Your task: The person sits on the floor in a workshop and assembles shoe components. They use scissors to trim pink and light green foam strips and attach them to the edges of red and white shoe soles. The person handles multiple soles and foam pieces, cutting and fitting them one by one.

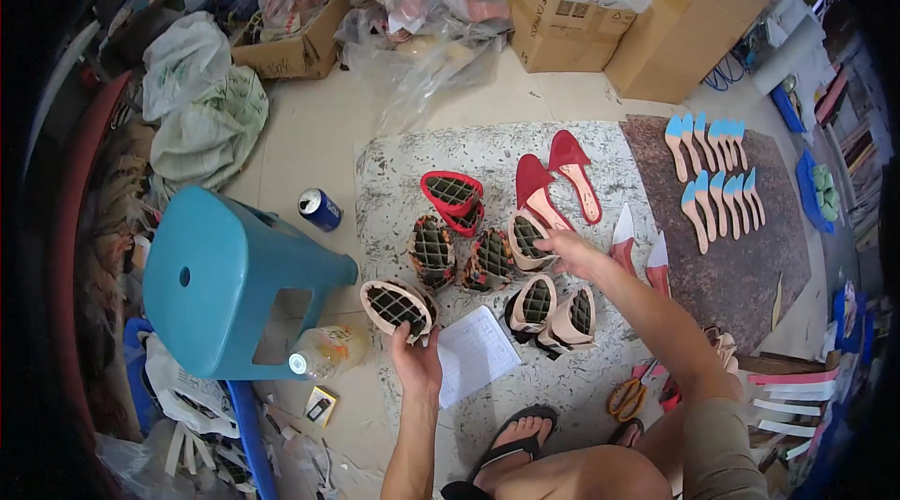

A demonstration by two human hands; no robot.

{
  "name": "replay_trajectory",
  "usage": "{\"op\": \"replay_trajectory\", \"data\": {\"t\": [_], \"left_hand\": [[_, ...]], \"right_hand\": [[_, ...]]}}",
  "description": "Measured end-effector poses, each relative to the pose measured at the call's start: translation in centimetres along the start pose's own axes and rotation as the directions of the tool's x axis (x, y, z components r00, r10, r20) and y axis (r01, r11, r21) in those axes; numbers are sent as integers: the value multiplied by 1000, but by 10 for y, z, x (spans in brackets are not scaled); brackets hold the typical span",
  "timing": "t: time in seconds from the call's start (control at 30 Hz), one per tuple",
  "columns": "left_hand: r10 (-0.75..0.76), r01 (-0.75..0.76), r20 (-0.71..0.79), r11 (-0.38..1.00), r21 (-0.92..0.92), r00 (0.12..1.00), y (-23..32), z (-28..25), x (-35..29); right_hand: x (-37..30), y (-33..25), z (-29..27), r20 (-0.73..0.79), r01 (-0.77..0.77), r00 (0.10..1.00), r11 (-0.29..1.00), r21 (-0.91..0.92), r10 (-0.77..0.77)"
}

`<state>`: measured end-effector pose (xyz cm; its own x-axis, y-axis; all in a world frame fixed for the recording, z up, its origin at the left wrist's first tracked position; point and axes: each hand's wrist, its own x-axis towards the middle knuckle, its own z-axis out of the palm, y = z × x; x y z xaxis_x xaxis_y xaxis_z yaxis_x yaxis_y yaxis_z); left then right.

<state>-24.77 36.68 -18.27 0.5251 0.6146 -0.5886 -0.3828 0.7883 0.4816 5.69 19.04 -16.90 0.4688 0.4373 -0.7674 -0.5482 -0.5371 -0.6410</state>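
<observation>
My left hand (417, 361) grips the lower edge of a beige shoe upper (427, 309) with a dark green gridded inside, held tilted up at the mat's left side. Farther right, my right hand (570, 252) has its fingers closed on another beige shoe upper (517, 239) with the same gridded inside. Between them stand two patterned shoe uppers (432, 251). Behind these lie red shoe uppers (452, 197), partly stacked. Nearer me sits a pair of beige-and-black shoe uppers (534, 305). A sheet of handwritten paper (478, 357) lies beside my left hand.
Red slip-on shoe pieces (534, 189) lie behind on the spotted white mat (394, 172). Several blue-tipped insoles (703, 211) sit in rows on a brown board (750, 266). A blue stool (202, 284), can (320, 209), bottle (328, 352) and orange-handled scissors (626, 399) stand around.
</observation>
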Motion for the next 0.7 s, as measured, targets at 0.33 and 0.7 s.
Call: {"op": "replay_trajectory", "data": {"t": [0.33,0.7], "left_hand": [[-120,146,-93,913,380,988,-1,15,-1],[111,-133,74,879,458,991,29,20,13]], "right_hand": [[-14,-19,25,-2,35,999,984,-175,-36],[-82,2,-39,6,457,828,669,-586,-560]]}}
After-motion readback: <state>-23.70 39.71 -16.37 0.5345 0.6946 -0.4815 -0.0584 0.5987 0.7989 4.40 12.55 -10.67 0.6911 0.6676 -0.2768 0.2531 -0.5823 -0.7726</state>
